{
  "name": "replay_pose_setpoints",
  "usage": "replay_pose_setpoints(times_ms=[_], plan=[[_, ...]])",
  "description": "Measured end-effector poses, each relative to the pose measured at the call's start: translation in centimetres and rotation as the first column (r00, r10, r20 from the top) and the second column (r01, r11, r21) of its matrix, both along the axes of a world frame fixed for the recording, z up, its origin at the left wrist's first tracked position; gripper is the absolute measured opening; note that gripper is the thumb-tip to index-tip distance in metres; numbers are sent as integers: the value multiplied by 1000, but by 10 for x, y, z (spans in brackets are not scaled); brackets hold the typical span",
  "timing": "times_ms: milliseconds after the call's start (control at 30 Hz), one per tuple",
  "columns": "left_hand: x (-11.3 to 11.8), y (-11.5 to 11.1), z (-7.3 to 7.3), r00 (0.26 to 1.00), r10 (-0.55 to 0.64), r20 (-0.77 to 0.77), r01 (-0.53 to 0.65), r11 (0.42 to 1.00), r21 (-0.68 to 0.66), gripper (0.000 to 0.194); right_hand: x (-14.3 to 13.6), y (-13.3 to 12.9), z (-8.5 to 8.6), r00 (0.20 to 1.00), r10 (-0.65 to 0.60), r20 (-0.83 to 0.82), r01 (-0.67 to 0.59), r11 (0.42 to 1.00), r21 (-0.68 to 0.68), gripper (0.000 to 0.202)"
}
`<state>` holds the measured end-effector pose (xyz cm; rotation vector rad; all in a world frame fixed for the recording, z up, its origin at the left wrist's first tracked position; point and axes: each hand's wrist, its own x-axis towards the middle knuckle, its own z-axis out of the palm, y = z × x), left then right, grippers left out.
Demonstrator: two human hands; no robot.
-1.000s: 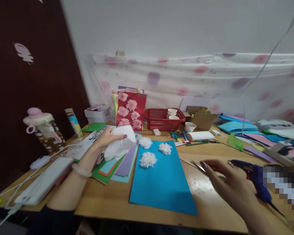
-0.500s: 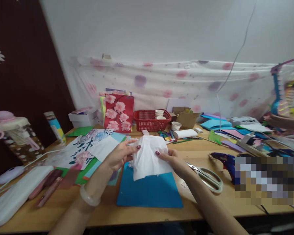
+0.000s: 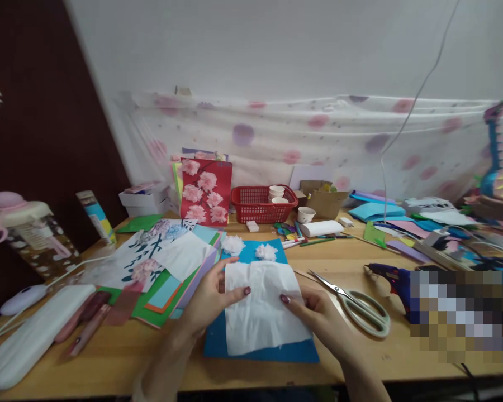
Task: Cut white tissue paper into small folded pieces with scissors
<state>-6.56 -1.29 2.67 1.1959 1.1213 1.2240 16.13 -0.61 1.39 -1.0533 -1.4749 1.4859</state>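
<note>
Between my two hands is a creased white tissue, spread fairly flat over a blue sheet. My left hand pinches its left edge, thumb on top and fingers behind. On the opposite edge, my right hand grips the tissue in the same way. Two fluffy white paper flowers, one on the left and one on the right, lie on the upper part of the blue sheet. Scissors with pale green handles rest just right of my right hand.
A dark blue glue gun lies at the right near a blurred-out patch. Behind stand a red basket and a red card with pink flowers. Coloured papers spread leftward. A bottle stands far left. Another person's arm shows at right.
The tissue has come down and toward me, held by both hands, and now lies flatter. The two white paper flowers behind it have come into view.
</note>
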Motion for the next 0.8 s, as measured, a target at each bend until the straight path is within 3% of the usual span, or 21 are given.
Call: replay_pose_setpoints(times_ms=[67,133,167,233,400,533,633,800], plan=[[-5,10,9,990,-24,-142,31,998,48,65,2,3,5,995,83,60,-83,997,-2,31],[-8,22,18,956,-169,-240,181,983,26,48,3,8,10,989,122,78,-123,992,0,30],[-8,28,23,932,-258,-253,268,963,6,37,4,10,12,993,94,71,-95,995,10,30],[-6,37,29,916,-314,-251,325,946,3,23,3,12,12,999,-42,-6,42,999,22,32],[12,44,31,990,-91,-108,101,990,93,20,-11,9,-3,915,-295,-276,280,955,-92,46],[21,42,25,997,-22,-68,31,991,132,22,-16,6,-10,871,-439,-221,451,892,8,38],[21,35,22,1000,-19,-4,19,995,101,24,-10,4,-9,863,-471,-184,487,871,55,36],[16,13,13,991,108,75,-112,992,60,28,4,2,-7,776,-575,-258,613,784,95,37]])
